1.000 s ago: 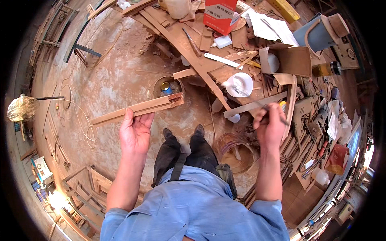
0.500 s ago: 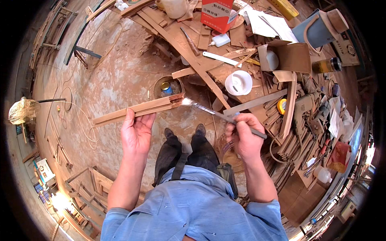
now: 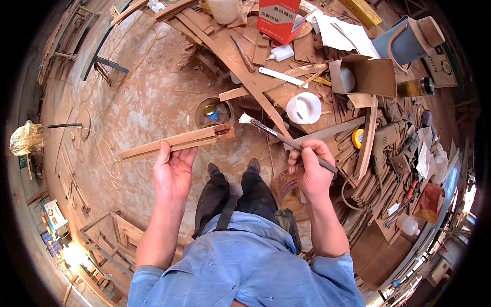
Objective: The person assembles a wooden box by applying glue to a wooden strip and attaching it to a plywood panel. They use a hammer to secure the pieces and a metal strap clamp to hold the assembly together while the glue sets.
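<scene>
My left hand [image 3: 173, 171] grips a long wooden strip [image 3: 153, 147] near its middle and holds it level in front of me. The strip's right end [image 3: 224, 131] is notched and darker. My right hand [image 3: 311, 171] holds a thin brush [image 3: 286, 141] by its dark handle. Its pale bristles [image 3: 246, 118] point left and sit just to the right of the strip's notched end, a small gap apart.
A round tin [image 3: 210, 111] stands on the dusty floor beyond my shoes [image 3: 232, 169]. A cluttered workbench [image 3: 286, 97] to the right carries a white bowl [image 3: 304, 107], a red box [image 3: 277, 19], a glue bottle [image 3: 281, 52], cardboard boxes, wood offcuts and tools.
My right hand came in from the bench on the right with the brush and brought its bristles close to the strip's right end. My left hand stayed nearly still.
</scene>
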A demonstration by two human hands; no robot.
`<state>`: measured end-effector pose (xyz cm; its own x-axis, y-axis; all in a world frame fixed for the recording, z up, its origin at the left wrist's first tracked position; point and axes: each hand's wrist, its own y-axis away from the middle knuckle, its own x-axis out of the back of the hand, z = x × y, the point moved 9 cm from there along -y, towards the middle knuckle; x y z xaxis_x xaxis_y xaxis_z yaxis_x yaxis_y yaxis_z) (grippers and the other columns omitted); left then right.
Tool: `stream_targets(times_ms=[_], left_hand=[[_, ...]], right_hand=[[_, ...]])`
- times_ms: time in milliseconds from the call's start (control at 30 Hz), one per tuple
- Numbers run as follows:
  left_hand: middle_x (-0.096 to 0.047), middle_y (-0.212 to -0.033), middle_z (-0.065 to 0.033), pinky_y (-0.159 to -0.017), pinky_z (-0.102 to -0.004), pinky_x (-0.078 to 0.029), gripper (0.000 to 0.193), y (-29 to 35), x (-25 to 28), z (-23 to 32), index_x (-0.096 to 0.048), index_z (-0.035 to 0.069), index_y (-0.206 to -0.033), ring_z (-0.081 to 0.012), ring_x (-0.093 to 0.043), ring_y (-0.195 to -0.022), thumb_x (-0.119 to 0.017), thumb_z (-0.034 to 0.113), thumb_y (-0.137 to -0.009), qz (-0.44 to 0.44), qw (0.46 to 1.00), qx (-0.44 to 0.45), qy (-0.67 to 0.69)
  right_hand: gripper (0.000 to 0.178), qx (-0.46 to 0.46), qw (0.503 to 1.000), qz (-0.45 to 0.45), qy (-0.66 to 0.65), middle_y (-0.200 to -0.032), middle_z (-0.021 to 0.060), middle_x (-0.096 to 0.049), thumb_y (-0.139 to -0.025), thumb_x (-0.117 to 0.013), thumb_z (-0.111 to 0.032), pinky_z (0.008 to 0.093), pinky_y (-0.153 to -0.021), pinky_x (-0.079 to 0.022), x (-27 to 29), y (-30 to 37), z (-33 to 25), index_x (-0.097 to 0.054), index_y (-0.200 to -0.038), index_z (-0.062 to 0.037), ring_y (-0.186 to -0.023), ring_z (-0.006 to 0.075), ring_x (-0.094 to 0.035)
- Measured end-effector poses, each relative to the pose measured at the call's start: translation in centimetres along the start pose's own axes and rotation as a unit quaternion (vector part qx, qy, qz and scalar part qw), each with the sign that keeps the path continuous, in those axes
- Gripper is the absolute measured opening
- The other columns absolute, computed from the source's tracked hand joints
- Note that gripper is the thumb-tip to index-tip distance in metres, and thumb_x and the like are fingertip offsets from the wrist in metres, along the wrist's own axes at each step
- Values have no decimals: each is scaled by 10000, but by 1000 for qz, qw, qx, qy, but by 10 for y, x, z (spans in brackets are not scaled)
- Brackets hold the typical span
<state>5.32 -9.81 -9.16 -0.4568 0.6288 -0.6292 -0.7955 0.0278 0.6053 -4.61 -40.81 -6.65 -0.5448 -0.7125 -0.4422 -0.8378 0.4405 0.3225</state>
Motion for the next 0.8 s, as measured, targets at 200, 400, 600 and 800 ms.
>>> stream_targets(times_ms=[200,400,600,800], left_hand=[[-572,-1191,-191,-1014,-518,-460,251,1,0,-3,-512,-1,-1104,-339,-562,-1136,-520,216,-978,-6,1000,-8,12],[-650,-1075,-126,-968,-475,-488,220,10,10,20,-570,42,-1078,-269,-622,-1028,-534,229,-968,-12,996,-68,-60],[-634,-1102,-111,-871,-436,-539,241,22,45,38,-527,44,-1131,-240,-631,-1001,-582,169,-932,19,983,-119,-136],[-621,-1116,-92,-848,-416,-544,350,53,97,69,-481,33,-1181,-223,-629,-994,-617,175,-891,92,967,-150,-186]], right_hand=[[80,17,974,86,211,-720,37,-615,-905,-571,-64,231,-534,-455,21,-19,-30,-604,-938,1,-613,93,-568],[196,23,924,149,351,-675,-12,-553,-900,-624,-241,221,-482,-378,110,-95,-49,-640,-918,-46,-551,67,-481],[363,-108,957,99,249,-715,29,-596,-886,-657,-390,236,-456,-393,141,-142,1,-613,-965,-38,-537,97,-514],[549,-39,940,186,284,-761,35,-530,-930,-572,-475,256,-501,-349,141,-95,-43,-552,-1213,-5,-580,98,-428]])
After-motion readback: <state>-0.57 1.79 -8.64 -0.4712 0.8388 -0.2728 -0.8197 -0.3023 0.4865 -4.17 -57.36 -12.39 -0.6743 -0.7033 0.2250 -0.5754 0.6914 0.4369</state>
